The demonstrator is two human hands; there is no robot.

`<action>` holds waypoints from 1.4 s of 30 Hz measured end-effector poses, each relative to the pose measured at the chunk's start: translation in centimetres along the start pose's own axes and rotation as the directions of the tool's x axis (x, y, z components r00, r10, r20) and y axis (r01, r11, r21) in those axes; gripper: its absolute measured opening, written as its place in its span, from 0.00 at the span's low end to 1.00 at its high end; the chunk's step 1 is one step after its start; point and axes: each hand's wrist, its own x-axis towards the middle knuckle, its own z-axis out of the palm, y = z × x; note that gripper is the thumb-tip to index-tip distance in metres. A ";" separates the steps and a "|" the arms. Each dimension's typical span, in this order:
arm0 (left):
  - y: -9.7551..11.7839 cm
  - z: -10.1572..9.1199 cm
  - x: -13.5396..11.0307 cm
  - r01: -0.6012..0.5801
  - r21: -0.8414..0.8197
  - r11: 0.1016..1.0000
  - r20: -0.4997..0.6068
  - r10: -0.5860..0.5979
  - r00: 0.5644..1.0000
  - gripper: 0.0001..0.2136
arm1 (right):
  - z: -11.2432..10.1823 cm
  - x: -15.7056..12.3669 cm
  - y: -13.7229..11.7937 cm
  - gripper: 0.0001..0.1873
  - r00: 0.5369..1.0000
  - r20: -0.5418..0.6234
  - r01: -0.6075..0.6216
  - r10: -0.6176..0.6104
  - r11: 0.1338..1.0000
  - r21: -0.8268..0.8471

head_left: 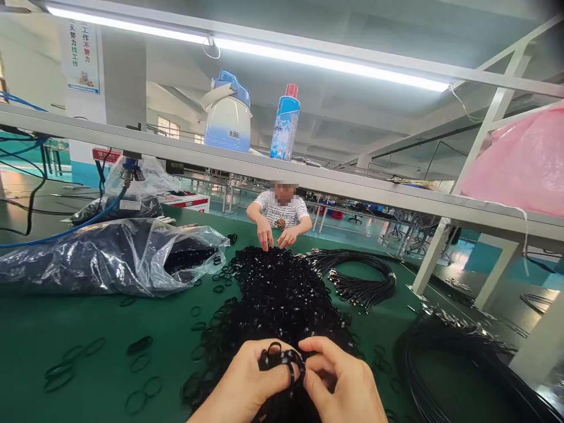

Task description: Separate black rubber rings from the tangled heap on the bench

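My left hand [253, 376] is closed around a small bunch of black rings [275, 356], which look like rubber bands; one loops around the thumb. Facing it, my right hand [341, 382] is curled, with thumb and fingertips pinched at the edge of that bunch. What exactly lies between the right fingertips is partly hidden. Both hands are above the near end of a large heap of the same black rings [282, 294], spread along the green tabletop [171, 346].
Opposite, a person [282, 214] has both hands at the heap's far end. An open plastic bag [110, 258] lies left, with loose rings around it. Cable bundles [365, 276] lie right. Overhead, a shelf [264, 167] carries a jug [229, 117] and spray can [285, 126].
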 end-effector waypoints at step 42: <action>-0.4 0.0 0.2 0.181 -0.200 0.963 0.037 -0.177 0.983 0.20 | -1.3 0.7 0.8 0.05 1.000 0.023 -0.001 -0.001 0.997 0.071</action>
